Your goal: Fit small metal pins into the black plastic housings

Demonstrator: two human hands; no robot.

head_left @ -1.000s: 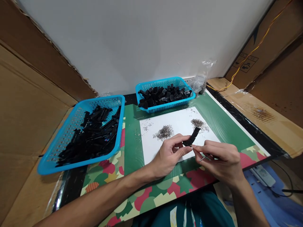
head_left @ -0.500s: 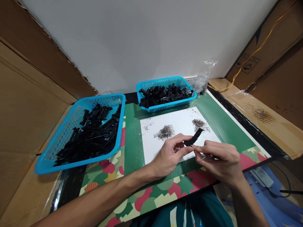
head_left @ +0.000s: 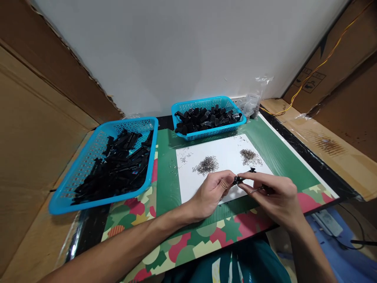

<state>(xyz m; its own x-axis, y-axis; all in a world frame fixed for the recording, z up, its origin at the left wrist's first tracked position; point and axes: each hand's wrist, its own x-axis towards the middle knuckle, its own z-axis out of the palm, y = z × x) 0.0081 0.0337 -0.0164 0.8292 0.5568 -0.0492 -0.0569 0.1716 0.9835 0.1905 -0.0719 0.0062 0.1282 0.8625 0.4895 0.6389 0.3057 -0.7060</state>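
Low over the white sheet, my left hand (head_left: pixel 213 193) pinches a small black plastic part (head_left: pixel 238 180) between thumb and fingers. My right hand (head_left: pixel 273 198) meets it from the other side, its thumb and index fingertips closed on the same part. A thin metal rod-like tool (head_left: pixel 257 190) with a dark end is tucked in the right hand's fingers; its kind is not clear. Much of the black part is hidden by the fingers. Beyond the hands, small bent wire pieces, perhaps springs, lie in a left pile (head_left: pixel 207 165) and a right pile (head_left: pixel 249 156).
At left stands a blue basket (head_left: pixel 55 208) of long black parts. Another blue basket (head_left: pixel 191 136) at the back holds shorter black parts. Clear plastic bags (head_left: pixel 251 104) stand beside it. Cardboard walls (head_left: pixel 29 102) flank the table, and a yellow cable (head_left: pixel 326 59) hangs at right.
The black part has turned from standing up at a slant to lying lower between the hands. My right fingertips have moved onto it, and the rod has shifted slightly up and right.
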